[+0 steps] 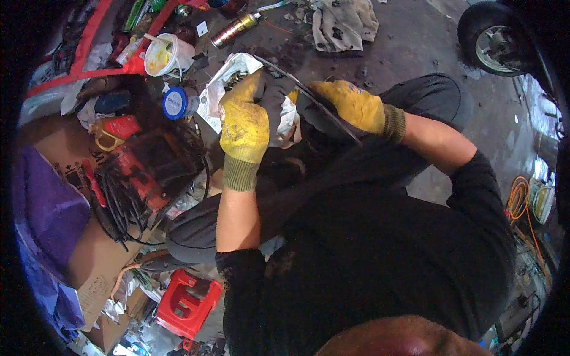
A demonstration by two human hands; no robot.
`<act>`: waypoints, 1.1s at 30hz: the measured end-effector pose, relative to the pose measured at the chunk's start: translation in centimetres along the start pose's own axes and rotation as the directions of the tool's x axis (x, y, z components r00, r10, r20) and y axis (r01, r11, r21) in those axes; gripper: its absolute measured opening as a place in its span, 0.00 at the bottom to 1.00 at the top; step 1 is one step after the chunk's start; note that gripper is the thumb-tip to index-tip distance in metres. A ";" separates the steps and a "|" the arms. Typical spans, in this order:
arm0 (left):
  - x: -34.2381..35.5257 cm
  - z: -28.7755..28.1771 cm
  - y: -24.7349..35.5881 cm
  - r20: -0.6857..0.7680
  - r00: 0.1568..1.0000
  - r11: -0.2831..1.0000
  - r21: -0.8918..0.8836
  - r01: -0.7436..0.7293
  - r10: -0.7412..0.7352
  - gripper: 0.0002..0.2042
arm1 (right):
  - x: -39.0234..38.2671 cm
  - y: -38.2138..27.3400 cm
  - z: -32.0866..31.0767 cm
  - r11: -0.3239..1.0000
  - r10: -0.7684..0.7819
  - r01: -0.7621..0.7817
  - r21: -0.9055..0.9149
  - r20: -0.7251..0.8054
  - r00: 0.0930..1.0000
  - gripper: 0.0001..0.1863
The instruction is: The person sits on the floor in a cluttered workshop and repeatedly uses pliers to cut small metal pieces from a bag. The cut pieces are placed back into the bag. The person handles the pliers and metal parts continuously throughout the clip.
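Note:
Yellow work gloves with dark grey palms cover both hands. My left hand [243, 127] is closed beside crumpled printed white paper [212, 102]; its fingers are partly hidden, so what they hold cannot be made out. Small metallic bits [236, 78] lie in the paper's fold. A second piece of crumpled paper [288, 121] shows between the hands. My right hand [350, 107] is closed at the fingertips on a long, thin dark rod [341, 123], which slants from above the left hand down toward my lap.
To the left are a blue-lidded tub [175, 103], a white bucket [183, 54] with yellow grease, and a red power tool [133, 178] with black cable. A spray can [236, 31] and grey cloth [344, 26] lie ahead. A wheel [493, 47] stands far right; a red plastic frame [189, 305] lies lower left.

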State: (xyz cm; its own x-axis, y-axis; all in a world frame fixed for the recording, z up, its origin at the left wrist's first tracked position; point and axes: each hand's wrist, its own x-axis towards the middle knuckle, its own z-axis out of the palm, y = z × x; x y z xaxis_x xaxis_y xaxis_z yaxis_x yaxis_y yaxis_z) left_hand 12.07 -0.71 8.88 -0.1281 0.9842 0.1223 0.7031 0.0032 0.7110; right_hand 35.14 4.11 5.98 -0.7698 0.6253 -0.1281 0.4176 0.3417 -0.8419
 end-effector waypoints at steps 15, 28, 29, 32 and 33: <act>-1.3 0.8 3.1 0.022 0.999 0.949 -0.311 0.041 -0.036 0.10 | -0.8 1.9 0.8 0.964 -0.179 0.137 -0.228 -0.177 0.968 0.31; -3.2 4.3 2.6 -0.147 0.965 0.891 -0.433 0.133 -0.215 0.17 | -1.6 0.9 2.2 0.993 -0.101 0.110 0.038 -0.186 0.977 0.36; -3.5 4.6 2.2 -0.158 0.963 0.883 -0.452 0.125 -0.217 0.17 | -1.5 0.8 2.2 0.993 -0.104 0.112 0.035 -0.180 0.978 0.37; -3.7 4.8 2.2 -0.152 0.946 0.801 -0.580 0.149 -0.286 0.17 | -0.8 0.2 1.4 0.994 -0.101 0.104 0.014 -0.136 0.986 0.39; -3.6 4.9 2.1 -0.160 0.943 0.795 -0.589 0.145 -0.291 0.17 | -1.0 0.0 1.2 0.998 -0.055 0.058 0.029 -0.117 0.992 0.40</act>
State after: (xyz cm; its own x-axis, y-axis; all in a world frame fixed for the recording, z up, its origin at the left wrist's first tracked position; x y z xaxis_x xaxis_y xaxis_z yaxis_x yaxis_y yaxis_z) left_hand 17.42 -3.42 6.57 -0.4380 0.8988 0.0192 0.1282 0.0413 0.9909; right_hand 35.35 2.65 5.52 -0.7300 0.6832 -0.0200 0.3576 0.3568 -0.8630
